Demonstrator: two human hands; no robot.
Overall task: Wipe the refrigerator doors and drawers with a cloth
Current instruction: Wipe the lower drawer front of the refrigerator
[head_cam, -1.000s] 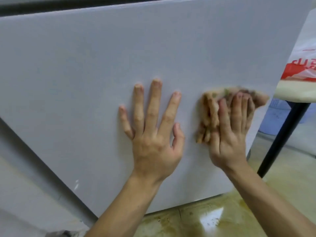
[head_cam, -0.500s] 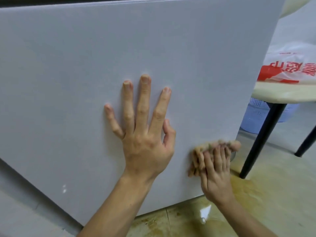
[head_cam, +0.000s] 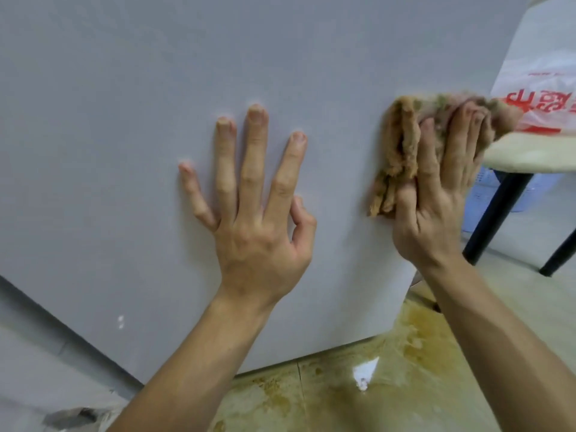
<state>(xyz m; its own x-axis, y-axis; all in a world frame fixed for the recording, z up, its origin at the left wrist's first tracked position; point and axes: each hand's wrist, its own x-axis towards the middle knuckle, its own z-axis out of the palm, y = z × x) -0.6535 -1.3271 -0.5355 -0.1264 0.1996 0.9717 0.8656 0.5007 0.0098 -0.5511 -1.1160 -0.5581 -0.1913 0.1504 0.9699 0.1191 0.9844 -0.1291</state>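
Note:
A pale grey refrigerator door [head_cam: 131, 126] fills most of the view, its lower edge just above the floor. My left hand [head_cam: 258, 219] lies flat on the door with fingers spread and holds nothing. My right hand [head_cam: 436, 201] presses a crumpled brownish cloth [head_cam: 402, 151] against the door near its right edge. The cloth bunches above and to the left of my fingers. Part of the cloth is hidden under my palm.
A table with a cream top [head_cam: 530, 154] and black legs [head_cam: 495, 213] stands close to the right of the door. A white and red plastic bag [head_cam: 548, 101] lies on it. A blue basket [head_cam: 486, 194] sits under it. The floor [head_cam: 358, 397] is stained yellow-brown.
My right hand has slid the cloth up from the door's lower right corner to higher on the right edge. My left hand has stayed flat on the door.

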